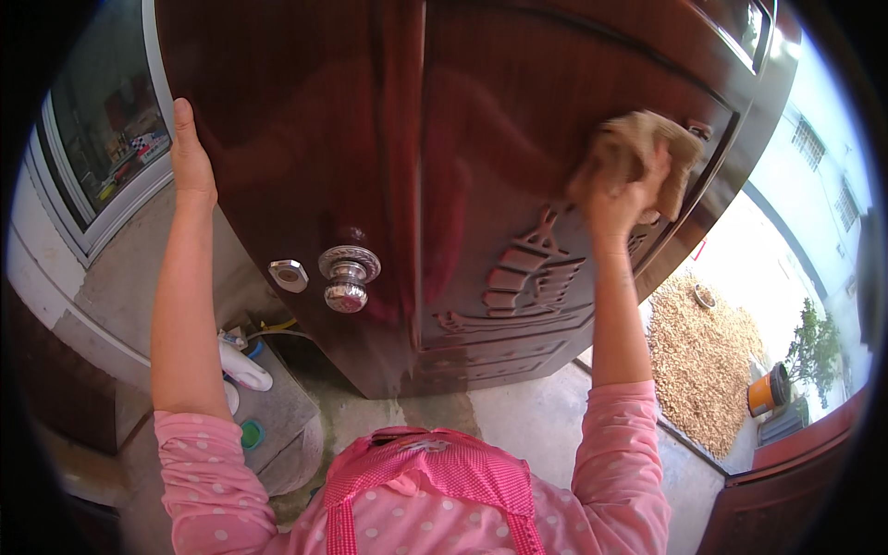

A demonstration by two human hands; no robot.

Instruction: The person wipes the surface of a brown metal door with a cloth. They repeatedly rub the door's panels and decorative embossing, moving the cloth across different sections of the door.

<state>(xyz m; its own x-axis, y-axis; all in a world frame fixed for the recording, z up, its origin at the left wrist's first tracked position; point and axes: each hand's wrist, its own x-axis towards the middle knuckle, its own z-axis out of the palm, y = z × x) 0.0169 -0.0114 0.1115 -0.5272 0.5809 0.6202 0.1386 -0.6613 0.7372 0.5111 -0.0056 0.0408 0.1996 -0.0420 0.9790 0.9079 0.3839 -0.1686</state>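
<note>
A dark red-brown door (pixel 305 139) with a glossy, wood-like finish stands open before me. My left hand (pixel 191 163) braces the door's left edge, thumb pointing up. My right hand (pixel 624 191), slightly blurred, presses a tan cloth (pixel 652 149) flat against the upper right of the raised panel. Below the cloth the panel bears a relief of a sailing ship (pixel 531 270), partly hidden by my right forearm. A shiny metal door knob (pixel 347 281) and a lock cylinder plate (pixel 288 275) sit low on the door's left side.
To the left is a glazed window (pixel 104 132) in a pale frame. Beneath the door's left edge, a concrete ledge (pixel 284 416) holds a white bottle (pixel 244 368) and a green cup (pixel 252 435). Outside at right lie a spread of tan material (pixel 701 361) and an orange bucket (pixel 769 390).
</note>
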